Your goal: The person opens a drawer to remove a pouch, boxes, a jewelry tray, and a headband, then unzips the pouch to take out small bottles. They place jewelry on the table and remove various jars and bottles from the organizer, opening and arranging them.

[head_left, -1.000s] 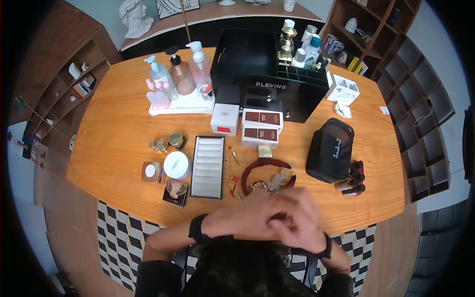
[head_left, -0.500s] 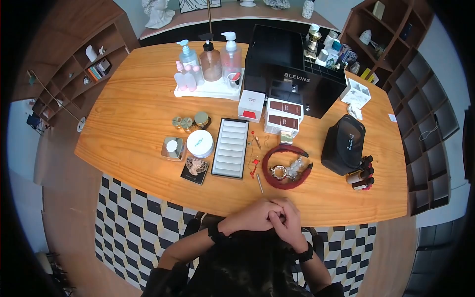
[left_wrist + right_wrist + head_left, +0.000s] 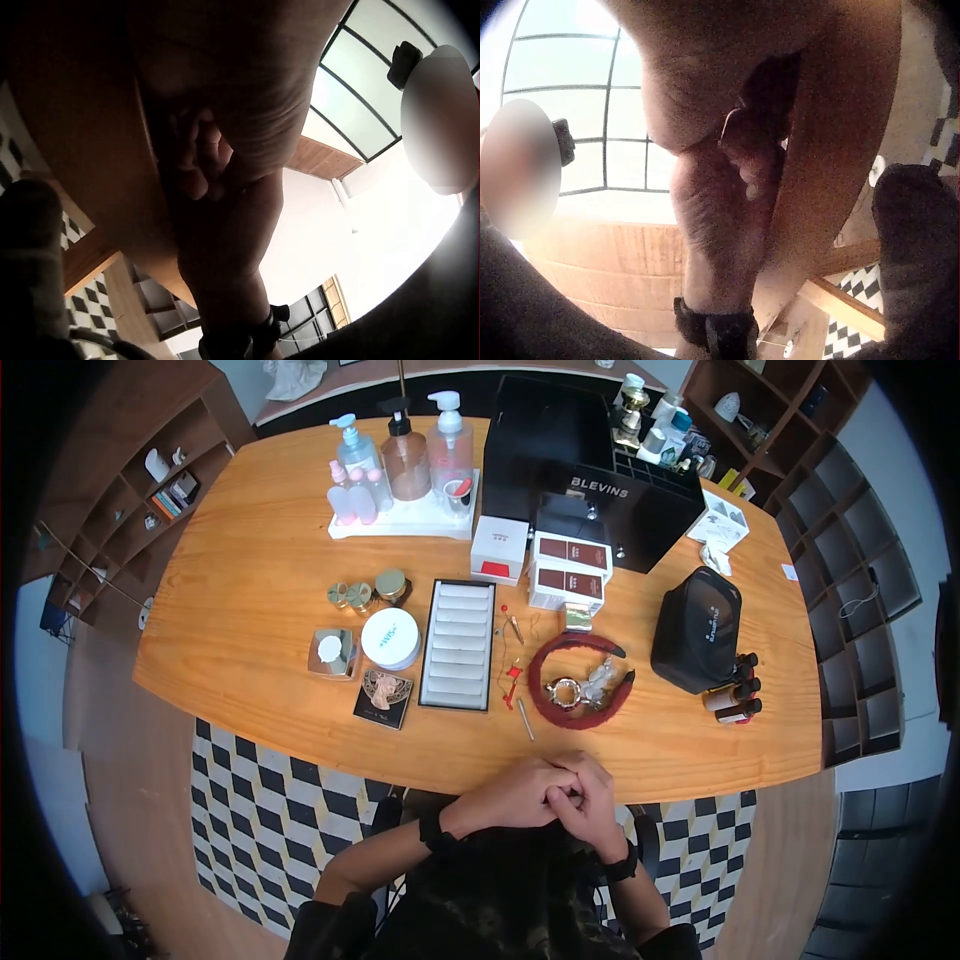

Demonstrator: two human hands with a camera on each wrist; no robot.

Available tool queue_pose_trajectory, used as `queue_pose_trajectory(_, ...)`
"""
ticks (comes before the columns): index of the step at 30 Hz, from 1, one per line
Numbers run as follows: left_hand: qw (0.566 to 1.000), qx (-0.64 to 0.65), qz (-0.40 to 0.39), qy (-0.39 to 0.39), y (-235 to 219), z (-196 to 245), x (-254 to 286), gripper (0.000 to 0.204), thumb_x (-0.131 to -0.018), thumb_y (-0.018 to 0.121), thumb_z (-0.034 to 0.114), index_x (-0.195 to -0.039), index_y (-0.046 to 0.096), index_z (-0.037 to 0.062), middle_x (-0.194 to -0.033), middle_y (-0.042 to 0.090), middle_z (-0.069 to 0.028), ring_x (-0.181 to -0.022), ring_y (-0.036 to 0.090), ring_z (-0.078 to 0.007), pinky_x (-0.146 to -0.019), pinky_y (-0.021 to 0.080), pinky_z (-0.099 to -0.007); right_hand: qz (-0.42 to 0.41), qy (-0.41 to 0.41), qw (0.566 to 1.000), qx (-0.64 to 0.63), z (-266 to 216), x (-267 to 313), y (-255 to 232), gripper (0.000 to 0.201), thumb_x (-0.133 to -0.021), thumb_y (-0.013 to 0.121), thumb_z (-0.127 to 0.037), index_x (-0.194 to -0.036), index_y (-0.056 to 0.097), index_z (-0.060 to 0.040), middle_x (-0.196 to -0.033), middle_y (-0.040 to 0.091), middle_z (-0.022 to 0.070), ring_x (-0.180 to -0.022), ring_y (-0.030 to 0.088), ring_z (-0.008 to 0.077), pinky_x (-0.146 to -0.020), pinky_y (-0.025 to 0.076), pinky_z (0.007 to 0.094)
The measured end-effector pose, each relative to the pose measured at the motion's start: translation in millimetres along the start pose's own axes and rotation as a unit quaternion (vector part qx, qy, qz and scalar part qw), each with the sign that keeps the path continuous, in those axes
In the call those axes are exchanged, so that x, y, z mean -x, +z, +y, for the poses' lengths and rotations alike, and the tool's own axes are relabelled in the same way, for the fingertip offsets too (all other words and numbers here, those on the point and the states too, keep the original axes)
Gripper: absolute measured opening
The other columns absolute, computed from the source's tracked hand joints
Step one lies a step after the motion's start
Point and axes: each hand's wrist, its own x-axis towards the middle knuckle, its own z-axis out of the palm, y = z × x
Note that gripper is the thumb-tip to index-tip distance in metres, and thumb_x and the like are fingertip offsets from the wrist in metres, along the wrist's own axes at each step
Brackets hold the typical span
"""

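In the head view my left hand (image 3: 511,796) and right hand (image 3: 590,805) rest together at the table's near edge, fingers loosely folded over each other. No object shows between them, though the palms are hidden. Both wrist views show the hands pressed close, dark against the light. Just beyond them lie a thin silver stick (image 3: 526,720) and a dark red headband (image 3: 540,685). Inside the headband's curve sit a watch (image 3: 563,693) and a clear crumpled piece (image 3: 600,685). A jewelry tray (image 3: 460,645) with pale padded rows lies to the left.
Cream jars (image 3: 390,638) and a compact (image 3: 384,698) stand left of the tray. Pump bottles (image 3: 407,465), small boxes (image 3: 567,588) and a black BLEVINS organizer (image 3: 640,510) fill the back. On the right are a black pouch (image 3: 697,630) and small bottles (image 3: 737,710).
A second ago the hands were blurred in motion higher over the table, near the headband; they came down to the near edge and have since stayed folded together. The head view has shifted.
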Motion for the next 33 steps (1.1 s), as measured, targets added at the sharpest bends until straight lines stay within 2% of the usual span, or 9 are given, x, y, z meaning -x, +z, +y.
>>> queue_pose_trajectory(5,1.0,0.016,-0.012,-0.022,-2.6,1.7,0.7,0.012,-0.085,0.076,0.007,-0.095,0.07,0.0062,-0.088,0.075,-0.0115,-0.082,0.073,-0.0355,-0.072,0.057,-0.042,-0.008,0.013,1.0,-0.006,-4.1,-4.5,-0.2,0.035,-0.086,0.083,-0.017,-0.112,0.071,0.0029,-0.092,0.068,0.0184,-0.081,0.069,0.0359,-0.072,0.054,0.0402)
queue_pose_trajectory(7,0.999,0.024,-0.016,-0.024,-2.1,-0.2,1.5,0.012,-0.086,0.075,0.008,-0.098,0.071,0.0071,-0.089,0.076,-0.0109,-0.082,0.074,-0.0345,-0.073,0.058,-0.0409,-0.019,0.045,0.999,-0.011,-6.2,-4.6,-0.6,0.038,-0.091,0.078,-0.03,-0.108,0.069,0.0031,-0.093,0.068,0.0184,-0.084,0.069,0.0361,-0.075,0.053,0.0398)
queue_pose_trajectory(10,1.0,0.016,-0.008,-0.023,-0.6,0.4,4.5,0.011,-0.087,0.076,0.009,-0.097,0.072,0.0078,-0.089,0.076,-0.0102,-0.084,0.075,-0.0342,-0.074,0.059,-0.0409,-0.028,0.001,1.0,0.0,1.5,-6.2,-1.9,0.036,-0.088,0.081,-0.024,-0.109,0.071,0.0036,-0.093,0.069,0.0189,-0.082,0.069,0.0368,-0.073,0.055,0.0406)
queue_pose_trajectory(23,0.999,0.036,0.036,-0.018,-1.1,-6.2,13.0,0.008,-0.088,0.075,0.013,-0.094,0.072,0.0103,-0.087,0.076,-0.0093,-0.08,0.074,-0.0354,-0.073,0.058,-0.0447,-0.083,0.0,0.997,0.009,-4.7,-24.2,-1.6,0.038,-0.091,0.08,-0.032,-0.108,0.073,0.0014,-0.089,0.07,0.0171,-0.075,0.069,0.0377,-0.068,0.055,0.0422)
queue_pose_trajectory(26,0.995,0.01,0.091,0.031,-16.2,-4.5,28.3,0.005,-0.087,0.075,0.01,-0.091,0.073,0.011,-0.084,0.075,-0.0088,-0.075,0.073,-0.0352,-0.068,0.058,-0.0445,-0.137,-0.003,0.989,0.045,-32.8,-42.0,5.1,0.041,-0.091,0.08,-0.034,-0.113,0.072,-0.0002,-0.092,0.07,0.0165,-0.079,0.069,0.0379,-0.07,0.055,0.0433)
queue_pose_trajectory(28,0.987,-0.047,0.145,0.048,-39.1,3.6,47.8,0.007,-0.083,0.078,0.008,-0.087,0.073,0.0109,-0.082,0.074,-0.0082,-0.072,0.072,-0.0337,-0.063,0.058,-0.0431,-0.197,-0.073,0.97,0.126,-60.4,-67.1,18.8,0.043,-0.092,0.079,-0.036,-0.117,0.072,-0.0019,-0.1,0.07,0.0154,-0.089,0.069,0.0371,-0.078,0.055,0.0448)
queue_pose_trajectory(29,0.987,-0.049,0.149,0.047,-48.4,7.1,56.8,0.007,-0.083,0.078,0.008,-0.087,0.073,0.0109,-0.082,0.074,-0.0082,-0.072,0.072,-0.0337,-0.063,0.058,-0.0431,-0.2,-0.076,0.969,0.124,-66.7,-75.0,29.1,0.043,-0.092,0.079,-0.036,-0.117,0.072,-0.0019,-0.1,0.07,0.0154,-0.089,0.069,0.0371,-0.078,0.055,0.0448)
queue_pose_trajectory(31,0.959,-0.123,0.239,0.093,-69.8,11.9,74.0,0.012,-0.081,0.081,0.007,-0.08,0.07,0.0097,-0.072,0.068,-0.0082,-0.063,0.068,-0.0311,-0.056,0.054,-0.0414,-0.228,-0.144,0.955,0.12,-78.0,-93.9,51.0,0.037,-0.095,0.076,-0.033,-0.114,0.072,-0.0024,-0.108,0.068,0.0143,-0.097,0.066,0.0345,-0.084,0.051,0.0448)
queue_pose_trajectory(33,0.951,-0.165,0.255,0.059,-98.6,15.1,98.5,0.014,-0.079,0.081,0.005,-0.077,0.068,0.0085,-0.066,0.063,-0.0071,-0.058,0.064,-0.0292,-0.053,0.049,-0.0393,-0.217,-0.181,0.949,0.139,-83.6,-113.8,76.5,0.034,-0.094,0.076,-0.032,-0.112,0.072,-0.0026,-0.109,0.068,0.014,-0.098,0.065,0.0332,-0.085,0.049,0.0445)
